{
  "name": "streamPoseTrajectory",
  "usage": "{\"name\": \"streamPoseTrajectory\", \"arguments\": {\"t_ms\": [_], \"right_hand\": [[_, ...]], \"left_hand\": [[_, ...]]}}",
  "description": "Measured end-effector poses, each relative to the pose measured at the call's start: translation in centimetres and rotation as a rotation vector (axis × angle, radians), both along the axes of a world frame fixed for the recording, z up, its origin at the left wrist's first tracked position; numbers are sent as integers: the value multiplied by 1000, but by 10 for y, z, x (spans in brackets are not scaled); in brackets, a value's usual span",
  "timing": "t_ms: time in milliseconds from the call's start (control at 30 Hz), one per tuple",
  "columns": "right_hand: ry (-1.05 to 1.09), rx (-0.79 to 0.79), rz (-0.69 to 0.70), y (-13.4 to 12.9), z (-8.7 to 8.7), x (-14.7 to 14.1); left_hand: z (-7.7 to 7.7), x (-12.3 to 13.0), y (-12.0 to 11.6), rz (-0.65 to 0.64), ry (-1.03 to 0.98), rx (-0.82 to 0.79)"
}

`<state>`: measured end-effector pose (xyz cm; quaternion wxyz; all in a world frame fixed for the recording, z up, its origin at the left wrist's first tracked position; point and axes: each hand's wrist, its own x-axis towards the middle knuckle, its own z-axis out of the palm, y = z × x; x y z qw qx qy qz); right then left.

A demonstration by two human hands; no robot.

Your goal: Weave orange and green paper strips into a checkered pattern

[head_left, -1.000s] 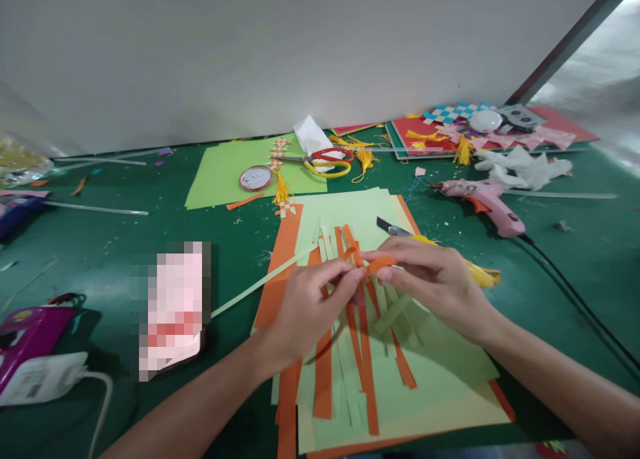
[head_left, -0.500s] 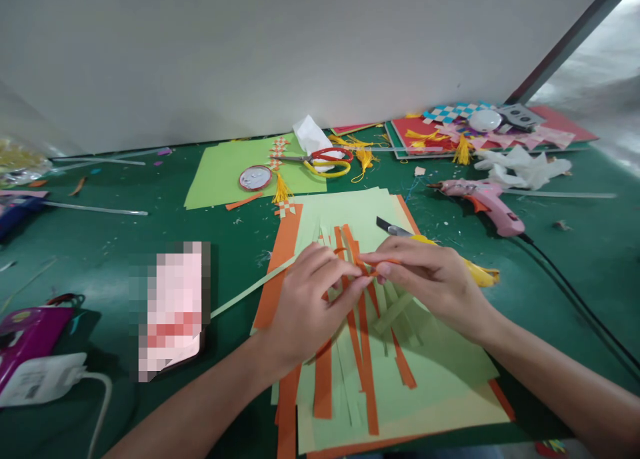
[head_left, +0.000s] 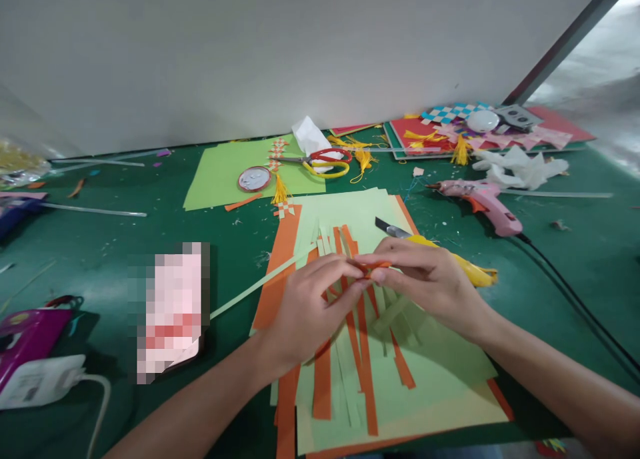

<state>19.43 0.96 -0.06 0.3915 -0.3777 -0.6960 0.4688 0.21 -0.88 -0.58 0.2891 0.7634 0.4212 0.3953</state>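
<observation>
A small orange paper strip point(head_left: 381, 265) is pinched between both hands above the middle of the paper pile. My left hand point(head_left: 320, 305) grips its left end between thumb and index finger. On the right side, my right hand point(head_left: 425, 272) holds it with thumb and fingers pressed together. Beneath them, orange strips point(head_left: 369, 379) and pale green strips point(head_left: 345, 372) lie loosely on light green sheets point(head_left: 430, 385). A cutter point(head_left: 393, 228) with a yellow handle rests beside my right hand, which partly covers it.
Scissors point(head_left: 327, 160), a round tin point(head_left: 255, 179) and a yellow tassel point(head_left: 281, 189) lie at the back. A pink glue gun point(head_left: 487, 202) with a black cord is at right. A phone point(head_left: 175, 305) and a white plug point(head_left: 40, 381) are at left.
My left hand's fingers have shifted slightly and curl closer around the orange strip. Less of the strip shows at my right hand. The curved orange piece above my left fingers is no longer visible.
</observation>
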Motion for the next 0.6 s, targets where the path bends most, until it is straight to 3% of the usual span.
{"name": "streamPoseTrajectory", "arguments": {"t_ms": [467,600], "right_hand": [[36,-58,-43,0,3,-2],[11,-62,-53,-1,3,-2]], "left_hand": [[1,0,-3,-18,2,-178],[6,0,-4,-32,-60,-335]]}}
